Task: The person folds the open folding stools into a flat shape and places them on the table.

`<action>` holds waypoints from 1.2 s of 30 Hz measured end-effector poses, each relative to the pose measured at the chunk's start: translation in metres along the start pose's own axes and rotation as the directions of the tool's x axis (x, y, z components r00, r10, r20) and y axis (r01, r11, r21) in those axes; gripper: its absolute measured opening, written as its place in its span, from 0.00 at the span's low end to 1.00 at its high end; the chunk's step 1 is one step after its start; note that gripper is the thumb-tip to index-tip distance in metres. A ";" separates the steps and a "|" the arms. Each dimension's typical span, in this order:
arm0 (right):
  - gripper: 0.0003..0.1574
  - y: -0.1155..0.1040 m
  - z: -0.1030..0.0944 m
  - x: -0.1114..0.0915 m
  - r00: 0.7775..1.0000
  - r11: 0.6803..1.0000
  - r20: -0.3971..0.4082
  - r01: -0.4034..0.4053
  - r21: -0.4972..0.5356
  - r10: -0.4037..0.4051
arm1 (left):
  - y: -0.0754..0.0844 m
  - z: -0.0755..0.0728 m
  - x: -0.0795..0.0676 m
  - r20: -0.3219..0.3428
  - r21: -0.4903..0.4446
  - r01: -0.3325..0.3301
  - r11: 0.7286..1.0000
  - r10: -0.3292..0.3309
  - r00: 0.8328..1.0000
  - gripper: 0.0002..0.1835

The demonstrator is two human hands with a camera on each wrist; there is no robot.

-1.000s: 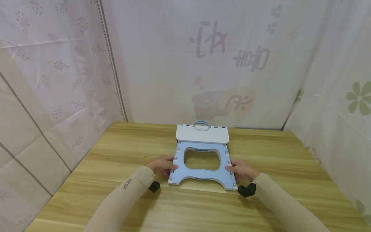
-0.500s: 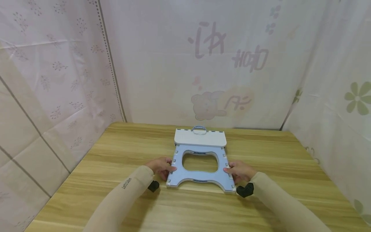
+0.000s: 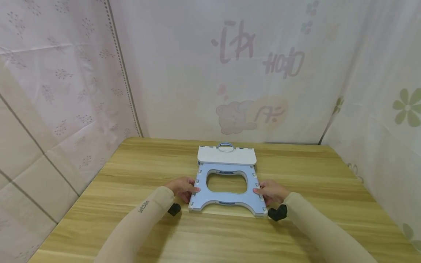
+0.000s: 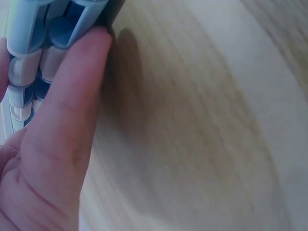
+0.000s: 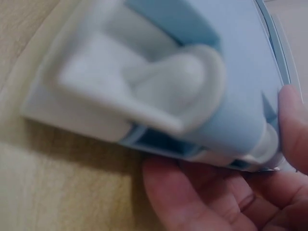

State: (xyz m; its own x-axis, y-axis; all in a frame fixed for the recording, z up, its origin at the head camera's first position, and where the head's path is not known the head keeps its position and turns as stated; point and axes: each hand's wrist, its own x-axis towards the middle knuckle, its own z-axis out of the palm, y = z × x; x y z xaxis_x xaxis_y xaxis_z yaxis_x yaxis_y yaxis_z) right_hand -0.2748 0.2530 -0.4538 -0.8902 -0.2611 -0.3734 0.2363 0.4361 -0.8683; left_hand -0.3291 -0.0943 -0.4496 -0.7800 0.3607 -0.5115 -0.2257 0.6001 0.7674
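A folding step stool [image 3: 227,198], light blue with a white top panel [image 3: 227,155] and a small blue carry handle [image 3: 225,144], lies folded flat on the wooden table. My left hand [image 3: 182,188] grips its left edge, thumb on the upper face and fingers at the side and underneath. On the opposite edge my right hand [image 3: 272,191] holds it the same way. The left wrist view shows a finger [image 4: 62,115] against the hinged edge. White hinge knuckles [image 5: 183,82] of the stool fill the right wrist view, with fingertips under its edge.
The wooden table [image 3: 131,233] extends around the stool on all sides. Behind it hangs a pale printed curtain [image 3: 184,73], with more curtain at left and right. A black strap piece [image 3: 277,212] sits at the right wrist, another at the left.
The stool has shifted slightly toward me and lies a little lower in view than a second ago, both hands keeping their hold. Over the last half second almost nothing moves.
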 end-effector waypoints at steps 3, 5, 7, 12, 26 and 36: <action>0.13 -0.002 0.002 0.000 1.000 1.000 -0.006 -0.010 -0.011 0.010 | -0.001 -0.002 -0.001 0.006 -0.006 0.005 1.000 -0.005 1.000 0.05; 0.13 -0.003 0.003 0.000 1.000 1.000 -0.013 -0.018 -0.022 0.018 | -0.003 -0.003 -0.001 0.014 -0.014 0.009 1.000 -0.008 1.000 0.05; 0.14 -0.004 0.005 0.000 0.999 0.999 -0.021 -0.026 -0.039 0.025 | -0.004 -0.003 -0.001 0.021 -0.012 0.005 1.000 -0.005 1.000 0.05; 0.15 -0.007 0.007 0.000 0.999 0.996 -0.040 -0.023 -0.080 0.020 | -0.007 -0.004 -0.001 0.024 -0.002 0.012 1.000 -0.012 1.000 0.05; 0.13 -0.014 0.008 -0.004 0.995 0.969 -0.097 -0.027 -0.245 0.003 | -0.002 -0.001 -0.005 0.013 0.006 0.033 0.999 -0.033 0.999 0.09; 0.13 -0.008 0.008 0.000 0.990 0.942 -0.134 -0.014 -0.335 -0.033 | -0.001 0.000 -0.004 0.018 -0.015 0.052 0.999 -0.052 0.998 0.08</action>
State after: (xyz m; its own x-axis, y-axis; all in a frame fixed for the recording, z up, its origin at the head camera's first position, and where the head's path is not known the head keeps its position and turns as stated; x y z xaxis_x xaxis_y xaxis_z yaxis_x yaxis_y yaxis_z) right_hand -0.2740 0.2424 -0.4495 -0.9418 -0.1574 -0.2971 0.1044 0.7030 -0.7035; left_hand -0.3255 -0.0966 -0.4487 -0.7564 0.3418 -0.5577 -0.2748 0.6077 0.7451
